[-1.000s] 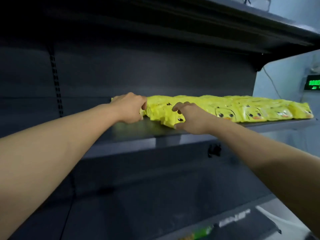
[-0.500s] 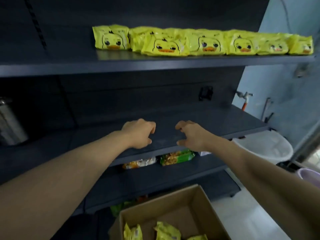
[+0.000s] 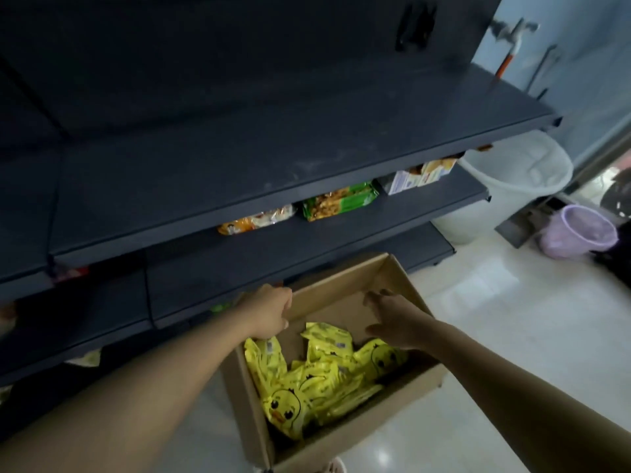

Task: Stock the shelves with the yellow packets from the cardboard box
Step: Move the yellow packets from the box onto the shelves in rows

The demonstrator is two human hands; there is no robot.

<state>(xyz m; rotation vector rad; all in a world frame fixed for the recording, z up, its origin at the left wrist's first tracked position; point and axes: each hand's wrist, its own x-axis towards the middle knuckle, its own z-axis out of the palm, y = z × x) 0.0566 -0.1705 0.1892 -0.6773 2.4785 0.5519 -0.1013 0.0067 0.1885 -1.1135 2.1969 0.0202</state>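
Note:
An open cardboard box point(image 3: 345, 295) stands on the floor in front of the dark shelves point(image 3: 239, 172). Several yellow packets point(image 3: 317, 377) printed with a duck face lie loose in its bottom. My left hand point(image 3: 268, 312) hovers over the box's far left corner, fingers loosely curled and holding nothing. My right hand point(image 3: 392, 319) is over the box's right side, just above the packets, fingers spread and holding nothing. The stocked upper shelf is out of view.
A lower shelf holds an orange snack pack point(image 3: 256, 221), a green pack point(image 3: 339, 201) and a pale carton point(image 3: 421, 175). A white bin point(image 3: 515, 186) and a lilac basket point(image 3: 577, 233) stand on the light floor at the right.
My view has dropped from the top shelf with its row of yellow packets down to the box. Both hands left the packets on the shelf and came down over the box.

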